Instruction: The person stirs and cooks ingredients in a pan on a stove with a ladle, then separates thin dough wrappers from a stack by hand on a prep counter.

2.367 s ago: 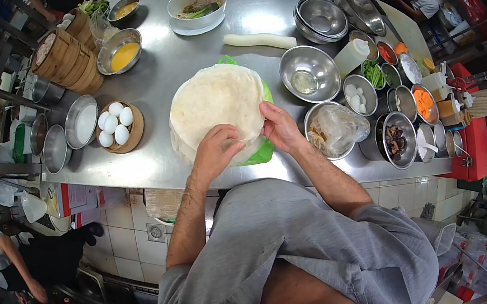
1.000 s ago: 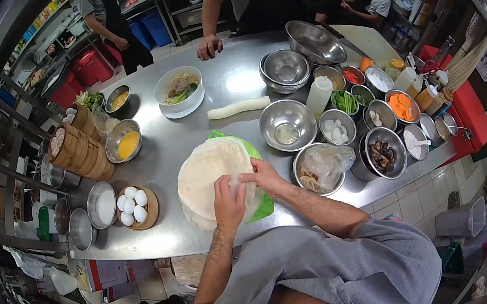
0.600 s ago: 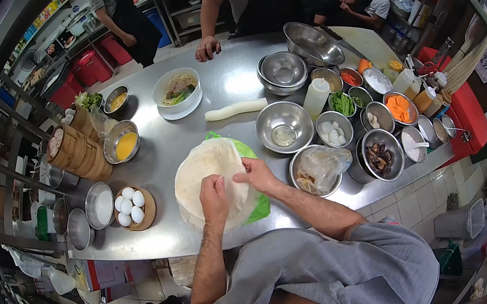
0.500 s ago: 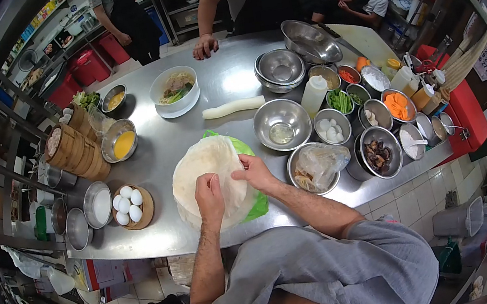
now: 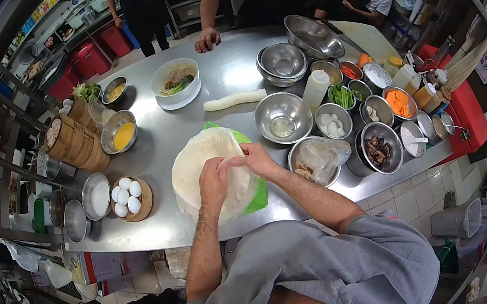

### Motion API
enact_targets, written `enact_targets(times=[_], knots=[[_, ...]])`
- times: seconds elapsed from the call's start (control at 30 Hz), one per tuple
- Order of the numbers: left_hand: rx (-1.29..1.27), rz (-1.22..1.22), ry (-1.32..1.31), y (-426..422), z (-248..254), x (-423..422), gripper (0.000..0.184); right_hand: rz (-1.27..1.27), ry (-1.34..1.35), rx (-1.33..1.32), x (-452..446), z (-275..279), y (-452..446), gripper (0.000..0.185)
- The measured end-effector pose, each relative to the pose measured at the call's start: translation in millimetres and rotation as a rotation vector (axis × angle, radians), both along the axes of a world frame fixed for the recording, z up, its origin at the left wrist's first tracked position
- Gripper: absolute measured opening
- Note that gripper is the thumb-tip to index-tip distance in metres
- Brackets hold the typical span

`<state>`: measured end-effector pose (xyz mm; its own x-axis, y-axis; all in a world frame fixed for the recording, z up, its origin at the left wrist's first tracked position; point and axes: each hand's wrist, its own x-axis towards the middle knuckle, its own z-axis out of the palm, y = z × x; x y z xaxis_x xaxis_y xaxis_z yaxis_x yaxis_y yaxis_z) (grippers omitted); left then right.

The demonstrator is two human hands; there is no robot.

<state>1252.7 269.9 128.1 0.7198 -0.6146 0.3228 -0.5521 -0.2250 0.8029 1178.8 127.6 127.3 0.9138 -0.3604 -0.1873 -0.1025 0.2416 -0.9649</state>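
Observation:
A stack of thin, round, pale wrappers (image 5: 191, 163) lies on a green plastic sheet (image 5: 256, 195) near the table's front edge. My left hand (image 5: 214, 180) is over the right half of the stack, its fingers pinched on the edge of the top wrapper. Close beside it, almost touching, my right hand (image 5: 255, 160) pinches the same edge from the right. The lifted edge shows as a small fold between the fingertips; how many layers it has I cannot tell.
Eggs in a bamboo steamer (image 5: 141, 200) stand left, near a bowl of beaten egg (image 5: 120, 132). A white radish-like roll (image 5: 234, 100) lies behind the wrappers. Right are a steel bowl (image 5: 283, 118), a bagged bowl (image 5: 320, 159) and mushrooms (image 5: 380, 149). Another person's hand (image 5: 207, 40) rests at the far edge.
My hands have come together at the wrapper's edge, the left moving right and up to meet the right. The view has shifted slightly.

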Motion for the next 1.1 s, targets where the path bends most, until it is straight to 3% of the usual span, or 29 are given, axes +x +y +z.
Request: enact_targets(times=[0.23, 0.43, 0.5, 0.67, 0.77, 0.83, 1.0, 1.1], knots=[[-0.071, 0.12, -0.009, -0.6, -10.5, -0.5, 0.012, -0.052, -0.022, -0.048, 13.8, -10.2, -5.8, 0.045], [-0.068, 0.118, 0.048, -0.3, -13.1, 3.0, 0.017, -0.08, 0.014, 0.025, 27.3, -8.6, -9.2, 0.047], [-0.067, 0.073, -0.134, -4.4, -1.9, 1.6, 0.02, -0.069, 0.011, 0.004, 27.3, -2.8, -7.0, 0.047], [-0.01, 0.049, -0.11, 1.8, 18.7, 15.5, 0.018, -0.041, -0.032, 0.052, 33.7, 14.3, -0.7, 0.045], [0.017, 0.088, -0.084, 15.0, 44.5, 18.4, 0.016, -0.012, -0.179, 0.286, 32.6, 29.7, 13.1, 0.047], [0.039, 0.104, -0.106, 22.2, 66.5, 14.6, 0.013, -0.019, -0.196, 0.287, 23.6, 41.2, 22.9, 0.05], [0.219, -0.038, -0.136, 23.0, 26.2, 3.1, 0.016, -0.084, -0.153, 0.245, -7.4, 3.8, 22.1, 0.058], [0.284, -0.077, -0.101, 11.7, 8.2, -14.2, 0.02, -0.165, 0.0, 0.089, -21.6, -15.2, 17.8, 0.066]])
